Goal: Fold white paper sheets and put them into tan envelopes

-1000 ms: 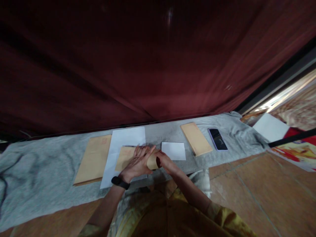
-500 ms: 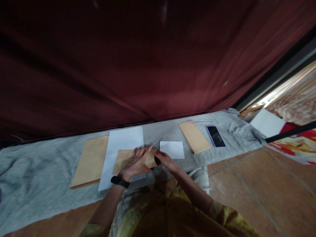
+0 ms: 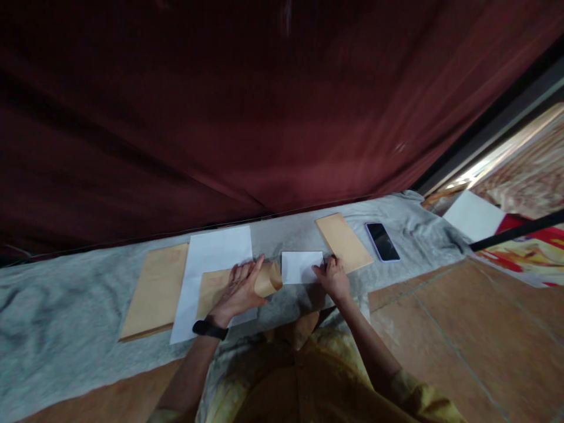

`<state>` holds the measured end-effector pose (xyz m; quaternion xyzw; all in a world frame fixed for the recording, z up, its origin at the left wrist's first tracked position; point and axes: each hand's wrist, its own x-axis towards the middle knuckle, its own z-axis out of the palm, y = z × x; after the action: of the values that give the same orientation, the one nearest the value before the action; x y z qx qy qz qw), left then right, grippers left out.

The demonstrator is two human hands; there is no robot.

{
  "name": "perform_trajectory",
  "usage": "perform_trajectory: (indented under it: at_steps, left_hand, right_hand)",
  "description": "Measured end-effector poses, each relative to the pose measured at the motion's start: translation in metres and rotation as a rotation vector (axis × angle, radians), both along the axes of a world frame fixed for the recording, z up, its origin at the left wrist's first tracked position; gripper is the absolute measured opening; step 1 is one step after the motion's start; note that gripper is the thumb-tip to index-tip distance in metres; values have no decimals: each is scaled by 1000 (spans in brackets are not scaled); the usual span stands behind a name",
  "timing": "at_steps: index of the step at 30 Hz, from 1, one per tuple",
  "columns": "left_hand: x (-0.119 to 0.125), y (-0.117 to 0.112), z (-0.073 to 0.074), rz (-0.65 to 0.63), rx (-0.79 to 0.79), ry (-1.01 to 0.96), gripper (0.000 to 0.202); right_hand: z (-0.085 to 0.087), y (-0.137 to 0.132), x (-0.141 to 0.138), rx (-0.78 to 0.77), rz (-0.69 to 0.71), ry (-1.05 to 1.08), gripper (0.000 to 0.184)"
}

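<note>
My left hand (image 3: 240,294), wearing a black wristband, lies with fingers spread across a brown paper envelope (image 3: 210,288). The envelope's right end bulges into a rounded mouth, and part of it is hidden beneath the hand. A larger white sheet (image 3: 220,244) lies under the envelope. To the right, my right hand (image 3: 335,279) grips the right end of a small white rectangle of paper (image 3: 299,265), thumb on top and fingers curled at its edge. That paper rests flat on the grey cloth; whether it is folded or stacked I cannot tell.
Several brown envelopes are stacked at the left (image 3: 156,291). Another brown envelope pile (image 3: 346,241) lies beyond my right hand, beside a phone (image 3: 382,242) in a purple case. Grey cloth (image 3: 66,317) covers the long surface. A dark red curtain (image 3: 264,117) hangs behind it.
My right hand has let go of the envelope's mouth and moved right onto the small white paper. My left hand stays on the envelope, whose end now stands rounded.
</note>
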<state>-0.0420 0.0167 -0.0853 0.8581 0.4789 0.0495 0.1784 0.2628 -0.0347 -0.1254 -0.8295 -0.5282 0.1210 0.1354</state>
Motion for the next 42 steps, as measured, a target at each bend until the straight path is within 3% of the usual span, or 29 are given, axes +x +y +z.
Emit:
perform_trajectory:
  at_steps: [9,14,19,24,28,31,36,42]
  left_hand:
    - [-2,-1,-7,-5,19,12,126]
    - [-2,-1,-10,-2,18,-4,124]
    - [-3,0,-11,-9,16,-11,124]
    - [-4,1,-10,-14,1,-6,125]
    - [-4,2,-10,-21,-13,-10,125]
    - [-4,2,-10,-15,-33,-8,125]
    - [-3,3,-11,-14,-34,-13,125]
    - [-2,2,-9,-11,-41,-5,126]
  right_hand:
    - [-8,8,-9,42,13,-35,51]
    - [-8,7,-5,60,17,94,30]
    - [-7,4,4,150,29,432,22]
    - [-2,3,11,249,34,952,17]
    - [1,-6,12,239,-79,1218,26]
    - [3,-14,13,188,-206,1281,34]
    - [7,-19,17,264,-300,1347,39]
    - [8,-18,10,190,-92,1275,26]
